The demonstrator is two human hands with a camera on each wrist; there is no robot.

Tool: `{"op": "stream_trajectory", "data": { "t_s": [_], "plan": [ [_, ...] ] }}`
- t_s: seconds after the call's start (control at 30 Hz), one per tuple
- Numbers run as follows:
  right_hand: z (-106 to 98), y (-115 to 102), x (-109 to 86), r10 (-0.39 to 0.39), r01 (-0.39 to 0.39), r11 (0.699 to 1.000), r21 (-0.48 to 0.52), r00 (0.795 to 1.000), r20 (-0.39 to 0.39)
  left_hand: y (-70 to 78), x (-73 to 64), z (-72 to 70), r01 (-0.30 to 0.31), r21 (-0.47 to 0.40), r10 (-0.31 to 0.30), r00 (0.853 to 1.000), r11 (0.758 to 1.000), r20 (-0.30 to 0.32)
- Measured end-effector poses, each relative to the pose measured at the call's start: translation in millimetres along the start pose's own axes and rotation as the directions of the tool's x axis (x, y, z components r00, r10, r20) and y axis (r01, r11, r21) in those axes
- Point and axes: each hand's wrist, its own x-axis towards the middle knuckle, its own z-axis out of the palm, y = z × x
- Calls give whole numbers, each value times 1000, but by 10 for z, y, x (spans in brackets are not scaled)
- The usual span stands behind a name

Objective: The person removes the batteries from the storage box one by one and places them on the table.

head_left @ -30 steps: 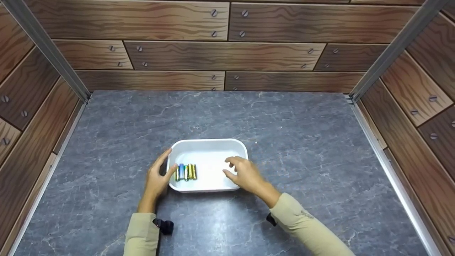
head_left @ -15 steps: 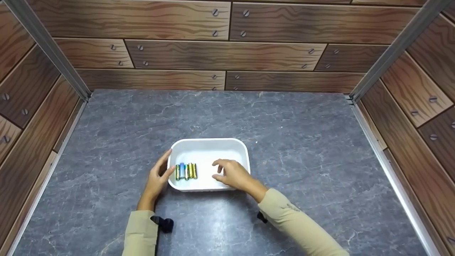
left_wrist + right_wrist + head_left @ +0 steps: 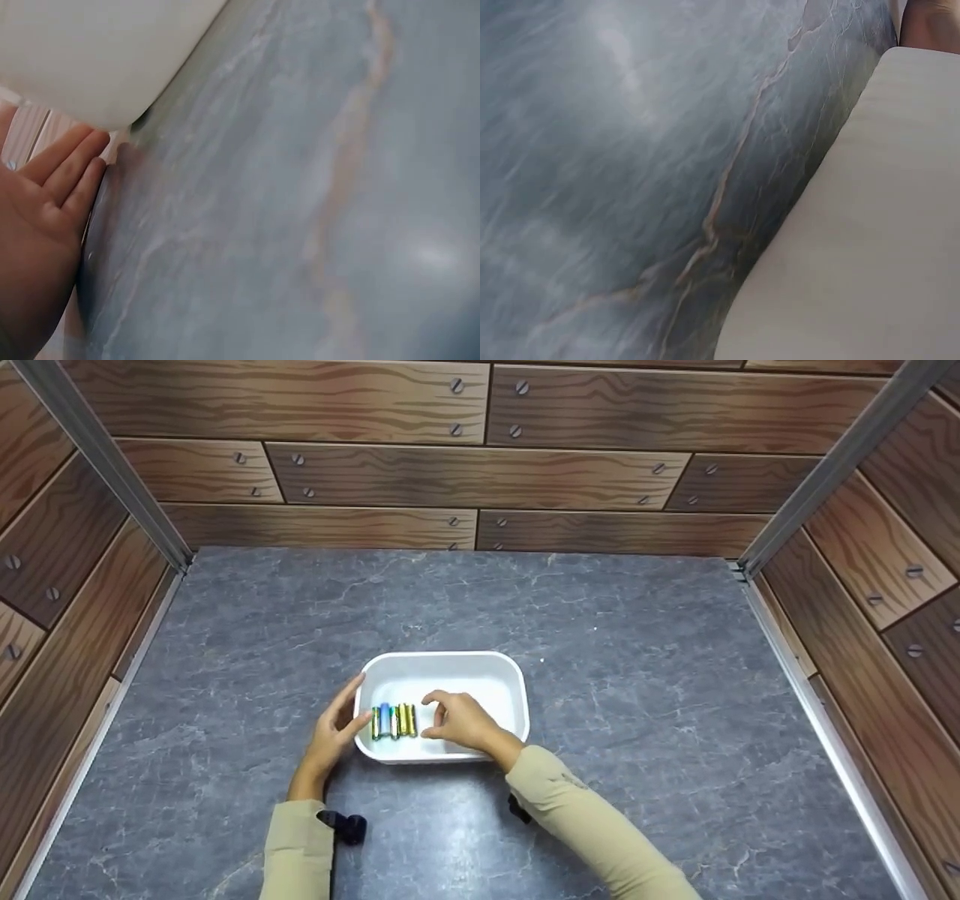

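A white rectangular tray (image 3: 480, 675) with rounded corners sits on the grey marbled table. Inside it, toward the left, several small cylindrical batteries (image 3: 403, 720) lie side by side in a row. Most are gold or green, and one is a blue battery (image 3: 385, 720). My left hand (image 3: 328, 735) rests at the tray's left end, its thumb over the rim near the row and its fingers along the outside. The left wrist view shows these fingers (image 3: 71, 169) straight beside the tray wall (image 3: 97, 60). Over the tray's middle, my right hand (image 3: 469, 721) holds thumb and fingers apart, nothing between them, just right of the batteries.
The grey marbled table (image 3: 637, 682) stretches around the tray. Wood-patterned panels (image 3: 375, 472) enclose it at the back and sides, with metal posts (image 3: 825, 472) in the corners. In the right wrist view, the tray's outer wall (image 3: 870, 225) fills the lower right.
My right hand has moved left across the tray, from its right end to close beside the batteries. The left hand, tray and batteries stay nearly in place.
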Motion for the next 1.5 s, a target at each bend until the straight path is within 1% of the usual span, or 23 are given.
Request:
{"op": "stream_trajectory", "data": {
  "t_s": [0.13,0.27,0.37,0.5,0.6,0.77,0.9,1.03,1.13,1.2,1.3,1.37,1.5],
  "plan": [
    [35,-16,57,35,-36,999,18,999,14,4,23,-41,35,-10,-35,999,999,25],
    [73,-18,99,62,-64,997,38,997,39,14,28,-89,54,-41,-52,997,998,48],
    [116,-10,123,76,-79,996,39,995,57,20,22,-119,81,-66,-77,995,995,63],
    [153,-15,156,93,-95,995,23,994,65,18,14,-154,101,-75,-94,991,992,96],
    [174,-31,181,112,-112,994,-9,991,67,13,3,-176,108,-78,-99,989,991,113],
    [201,-61,205,142,-136,987,-89,987,69,7,-2,-188,110,-83,-100,988,990,118],
    [202,-78,215,150,-141,983,-121,987,66,1,1,-183,89,-88,-77,990,992,122],
    [197,-72,222,145,-136,982,-132,988,58,-1,10,-176,64,-77,-54,991,995,119],
    [192,-64,228,120,-113,983,-142,992,44,5,16,-167,68,-65,-61,992,996,110],
    [189,-62,234,111,-106,984,-143,993,33,10,19,-160,83,-62,-76,992,995,105],
    [185,-63,241,112,-107,984,-144,993,24,11,23,-152,99,-70,-92,990,993,103],
    [181,-66,243,127,-122,983,-138,992,28,13,22,-149,102,-83,-94,991,991,100],
    [165,-64,247,123,-117,983,-143,992,28,10,23,-153,95,-91,-86,992,991,96]
  ]
}}
